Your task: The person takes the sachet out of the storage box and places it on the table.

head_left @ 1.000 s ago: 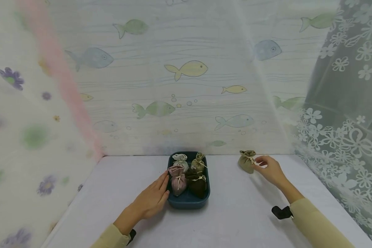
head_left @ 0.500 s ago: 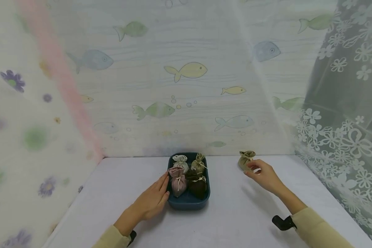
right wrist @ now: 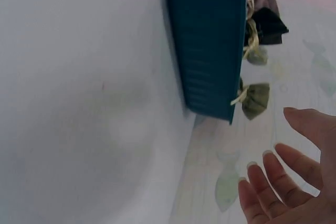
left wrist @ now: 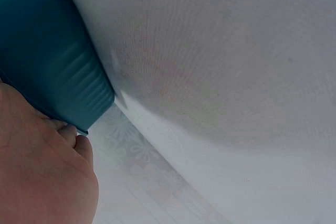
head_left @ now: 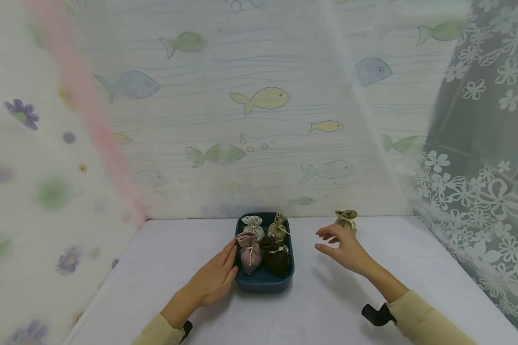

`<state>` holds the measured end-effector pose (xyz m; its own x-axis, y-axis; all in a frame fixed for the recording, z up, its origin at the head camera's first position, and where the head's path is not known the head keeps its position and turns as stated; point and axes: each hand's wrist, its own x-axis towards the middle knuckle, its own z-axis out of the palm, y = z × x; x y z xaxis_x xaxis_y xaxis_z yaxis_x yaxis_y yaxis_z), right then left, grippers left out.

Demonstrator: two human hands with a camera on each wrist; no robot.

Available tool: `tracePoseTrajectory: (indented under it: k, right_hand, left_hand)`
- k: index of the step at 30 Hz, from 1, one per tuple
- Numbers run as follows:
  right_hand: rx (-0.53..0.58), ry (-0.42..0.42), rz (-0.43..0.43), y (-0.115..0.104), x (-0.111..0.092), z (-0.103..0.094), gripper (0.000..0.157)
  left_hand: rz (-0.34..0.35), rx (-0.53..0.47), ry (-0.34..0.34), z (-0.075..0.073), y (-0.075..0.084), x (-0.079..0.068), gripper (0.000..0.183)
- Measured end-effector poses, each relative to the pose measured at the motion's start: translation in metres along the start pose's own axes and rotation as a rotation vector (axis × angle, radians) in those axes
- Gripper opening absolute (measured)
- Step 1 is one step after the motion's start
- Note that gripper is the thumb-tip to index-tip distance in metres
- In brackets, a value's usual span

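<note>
Tray [head_left: 263,286]: 1, dark blue-green, round-cornered, upright on a white-covered table [head_left: 319,311], near the far edge. Contents: 4 tied cloth sacks, namely a pale grey sack [head_left: 252,226] far left, an olive sack [head_left: 278,229] far right, a pink sack [head_left: 251,258] near left and a dark brown sack [head_left: 276,261] near right; in the right wrist view, several necks stand above the rim. Lone sack [head_left: 347,219]: 1, olive-brown, neck tied with pale cord, right of the tray and well apart from it; its lower part is hidden behind the right hand. Left hand [head_left: 211,278]: fingers straight and side by side against the tray's left wall, clamped on nothing. Right hand [head_left: 344,250]: between tray and lone sack, thumb and fingers apart and bent, nothing between them; whether its back touches the sack cannot be told. Sleeves [head_left: 427,318]: 2, pale yellow. Backdrop [head_left: 259,124]: 1, fish-printed, beyond the far edge. Hazards, as judged: the right hand overlaps the lone sack in the head view, so a backward or rightward swing could tip it or push it toward the far edge; fingers passing low over the tray might catch a raised neck or loose cord and drag a sack out of place; uneven pressure from the left hand, with nothing seen bracing the right wall, could slide the tray rightward over the cloth.
</note>
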<state>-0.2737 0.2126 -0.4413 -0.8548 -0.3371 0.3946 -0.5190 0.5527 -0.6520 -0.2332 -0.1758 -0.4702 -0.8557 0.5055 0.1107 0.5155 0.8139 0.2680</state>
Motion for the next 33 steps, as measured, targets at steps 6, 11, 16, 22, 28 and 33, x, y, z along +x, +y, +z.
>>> tracePoseTrajectory:
  k: [6, 11, 16, 22, 28, 33]
  right_hand:
    - [0.01, -0.02, -0.033, -0.015, 0.008, 0.013, 0.032]
    - [0.038, -0.052, -0.028, -0.022, 0.013, 0.022, 0.034]
    - [0.058, -0.093, -0.02, -0.027, 0.016, 0.032, 0.036]
    - [0.075, -0.124, -0.032, -0.03, 0.02, 0.045, 0.04]
    - [0.091, -0.147, -0.037, -0.036, 0.025, 0.056, 0.039]
    - [0.106, -0.159, -0.041, -0.041, 0.031, 0.065, 0.041]
  left_hand:
    - [0.001, 0.019, -0.002, 0.001, -0.002, 0.001, 0.061]
    - [0.011, 0.007, 0.036, 0.004, -0.004, 0.001, 0.06]
    - [0.02, -0.011, 0.046, 0.005, -0.003, 0.001, 0.06]
    - [-0.007, -0.004, 0.01, 0.002, -0.001, 0.0, 0.061]
    - [-0.026, 0.0, -0.016, 0.0, 0.0, 0.001, 0.061]
    - [0.004, -0.015, 0.021, 0.002, -0.001, 0.0, 0.061]
